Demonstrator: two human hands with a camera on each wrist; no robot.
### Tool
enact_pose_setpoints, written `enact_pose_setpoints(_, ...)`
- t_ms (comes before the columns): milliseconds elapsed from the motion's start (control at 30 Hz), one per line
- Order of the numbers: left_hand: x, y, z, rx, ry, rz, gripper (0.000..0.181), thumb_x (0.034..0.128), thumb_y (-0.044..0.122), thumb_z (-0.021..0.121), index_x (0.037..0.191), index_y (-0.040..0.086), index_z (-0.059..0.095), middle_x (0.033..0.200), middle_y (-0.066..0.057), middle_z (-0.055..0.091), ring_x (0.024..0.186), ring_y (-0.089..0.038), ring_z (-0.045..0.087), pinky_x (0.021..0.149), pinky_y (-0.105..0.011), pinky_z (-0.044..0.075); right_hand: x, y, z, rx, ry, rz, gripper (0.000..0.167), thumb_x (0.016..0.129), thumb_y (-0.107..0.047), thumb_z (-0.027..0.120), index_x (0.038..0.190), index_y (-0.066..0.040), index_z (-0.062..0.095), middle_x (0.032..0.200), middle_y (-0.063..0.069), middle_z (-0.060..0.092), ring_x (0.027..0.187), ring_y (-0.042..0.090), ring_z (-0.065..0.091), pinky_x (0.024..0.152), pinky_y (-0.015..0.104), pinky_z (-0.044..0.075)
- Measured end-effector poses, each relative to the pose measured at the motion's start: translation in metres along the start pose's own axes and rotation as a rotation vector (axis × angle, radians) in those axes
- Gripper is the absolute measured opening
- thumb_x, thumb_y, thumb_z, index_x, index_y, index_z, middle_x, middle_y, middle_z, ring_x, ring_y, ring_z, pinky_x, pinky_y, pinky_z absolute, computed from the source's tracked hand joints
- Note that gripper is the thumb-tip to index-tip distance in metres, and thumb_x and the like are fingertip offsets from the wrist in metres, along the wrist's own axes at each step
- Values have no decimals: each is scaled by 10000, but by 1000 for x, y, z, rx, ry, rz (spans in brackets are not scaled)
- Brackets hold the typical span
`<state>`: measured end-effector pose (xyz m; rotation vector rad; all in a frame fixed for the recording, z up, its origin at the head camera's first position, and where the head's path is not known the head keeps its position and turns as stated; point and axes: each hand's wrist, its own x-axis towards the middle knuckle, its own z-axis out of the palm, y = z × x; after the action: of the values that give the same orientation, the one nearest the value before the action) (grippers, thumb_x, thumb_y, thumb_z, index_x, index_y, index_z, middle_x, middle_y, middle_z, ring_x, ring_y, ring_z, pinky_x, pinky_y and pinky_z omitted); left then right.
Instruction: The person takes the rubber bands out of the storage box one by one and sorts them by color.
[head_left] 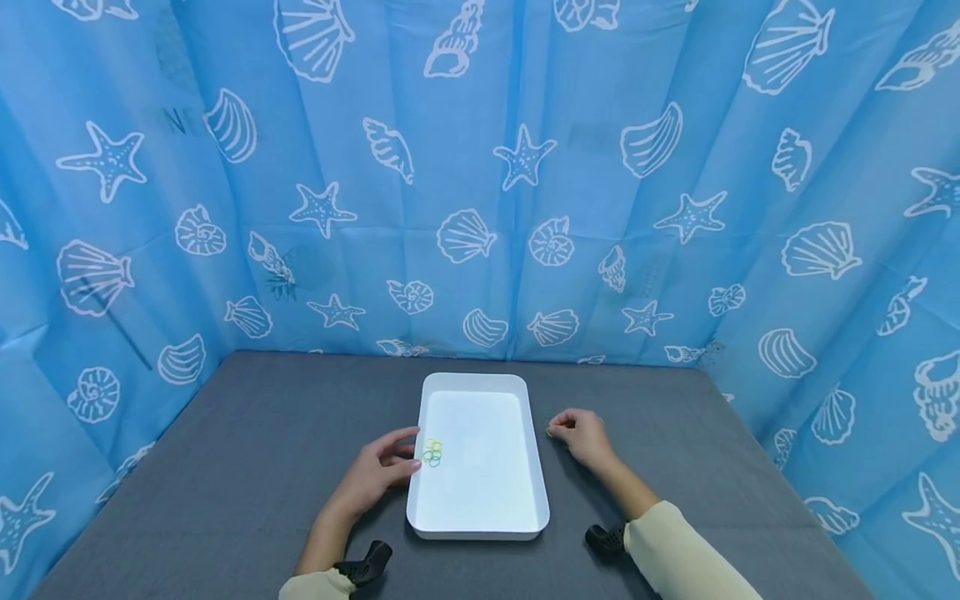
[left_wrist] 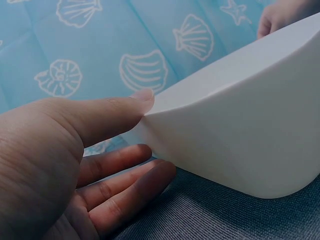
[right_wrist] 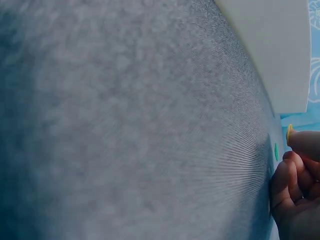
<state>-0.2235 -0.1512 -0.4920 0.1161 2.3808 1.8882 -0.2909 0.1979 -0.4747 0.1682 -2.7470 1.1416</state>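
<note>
A white rectangular tray (head_left: 478,523) lies on the grey cloth. Inside it, along the left wall, are several small yellow and green rubber bands (head_left: 432,457). My left hand (head_left: 375,471) is at the tray's left side, fingers fairly straight; in the left wrist view its thumb (left_wrist: 112,116) rests on the rim while other fingers lie beside the outer wall. Just right of the tray, my right hand (head_left: 583,435) pinches a small yellow rubber band (right_wrist: 289,134) at its fingertips. A green rubber band (right_wrist: 276,152) is close by those fingers in the right wrist view.
The grey cloth-covered table (head_left: 247,467) spreads around the tray on all sides. A blue curtain (head_left: 480,183) with white shell and starfish prints hangs behind the table and along both sides. Dark wrist mounts (head_left: 604,540) sit near both sleeves.
</note>
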Motion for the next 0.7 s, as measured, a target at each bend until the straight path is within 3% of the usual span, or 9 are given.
enact_pose_setpoints(133,-3,2,2,7,30,8,541,881,183,730,1387,145,541,1234,-133,600,949,-225,635,794,-402,549,3,1,2,-5,4,15,63,854,-38,720,794,-39,699,710,2,624,588,129,514,552,304,444)
enact_pose_setpoints(300,-4,1,0,9,16,7,549,878,213,733,1389,165,539,1240,-133,594,959,-226,634,801,-392,547,9,2,5,-29,-3,57,84,862,-51,710,780,-43,694,697,3,623,547,128,525,518,299,457)
enact_pose_setpoints(533,-1,-1,-1,-1,-8,0,562,878,238,736,1396,152,533,1246,-142,591,966,-229,635,802,-385,551,16,5,7,-128,10,96,109,870,-88,712,765,-67,690,727,6,635,653,169,538,627,358,444)
enact_pose_setpoints(700,-3,4,0,-15,0,10,550,883,204,730,1393,139,535,1243,-146,594,958,-231,634,801,-394,551,20,5,8,-148,19,100,110,864,-96,723,761,-72,694,726,7,639,647,173,535,622,353,439)
